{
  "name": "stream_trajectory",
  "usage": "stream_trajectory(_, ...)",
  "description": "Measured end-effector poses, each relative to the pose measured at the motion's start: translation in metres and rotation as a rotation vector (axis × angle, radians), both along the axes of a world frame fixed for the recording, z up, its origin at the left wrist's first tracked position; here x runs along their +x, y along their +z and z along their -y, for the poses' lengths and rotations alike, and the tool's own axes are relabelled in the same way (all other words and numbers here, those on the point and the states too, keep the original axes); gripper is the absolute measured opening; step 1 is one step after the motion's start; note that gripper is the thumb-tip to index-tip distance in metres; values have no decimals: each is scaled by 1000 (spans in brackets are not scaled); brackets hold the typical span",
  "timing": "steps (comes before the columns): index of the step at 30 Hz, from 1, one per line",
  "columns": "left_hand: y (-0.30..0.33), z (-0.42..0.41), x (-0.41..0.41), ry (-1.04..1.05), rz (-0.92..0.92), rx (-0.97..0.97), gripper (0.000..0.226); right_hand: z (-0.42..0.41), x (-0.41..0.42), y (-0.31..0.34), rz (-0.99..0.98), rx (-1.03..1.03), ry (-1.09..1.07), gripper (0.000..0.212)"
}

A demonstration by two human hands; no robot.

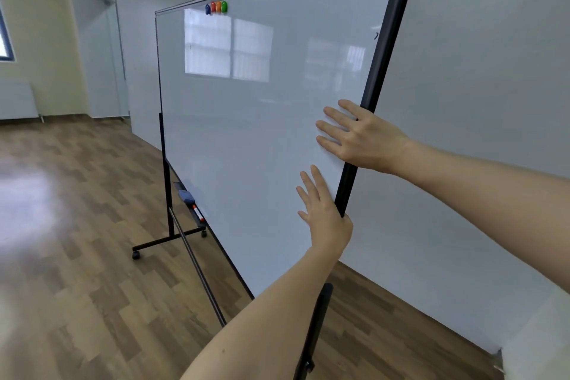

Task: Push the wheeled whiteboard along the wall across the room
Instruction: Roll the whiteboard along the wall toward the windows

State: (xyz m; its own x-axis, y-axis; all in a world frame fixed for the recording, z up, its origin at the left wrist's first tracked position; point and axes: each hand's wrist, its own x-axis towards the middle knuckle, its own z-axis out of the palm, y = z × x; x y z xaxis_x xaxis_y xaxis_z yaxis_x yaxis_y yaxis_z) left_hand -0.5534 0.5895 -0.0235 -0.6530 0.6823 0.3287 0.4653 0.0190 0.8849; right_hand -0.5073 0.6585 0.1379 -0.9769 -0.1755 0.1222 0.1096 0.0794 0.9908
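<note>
A large whiteboard (246, 133) in a black frame stands on a black wheeled stand, close to the white wall (462, 86) on the right. My right hand (361, 136) lies across the board's near edge, fingers spread flat on the white surface. Below it my left hand (324, 210) presses flat on the surface too, its thumb hooked behind the near frame bar (374, 95). The far foot (168, 241) of the stand shows two castors on the floor. The near post (314, 333) is partly behind my left forearm.
Coloured magnets (216, 7) sit at the board's top left. An eraser (186, 195) and a red marker (198, 213) lie on the tray. Wood-pattern floor (77, 256) stretches left and ahead. A radiator (18, 100) and a window are on the far wall.
</note>
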Motion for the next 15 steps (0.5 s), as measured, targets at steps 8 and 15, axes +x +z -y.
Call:
stream_trajectory(8, -2, -74, -75, 50, -47, -27, 110, -67, -76, 0, -1, 9, 0, 59)
stream_trajectory(15, 1, -143, -138, 56, -35, -39, 109, -146, -141, -1, -3, -7, 73, 64)
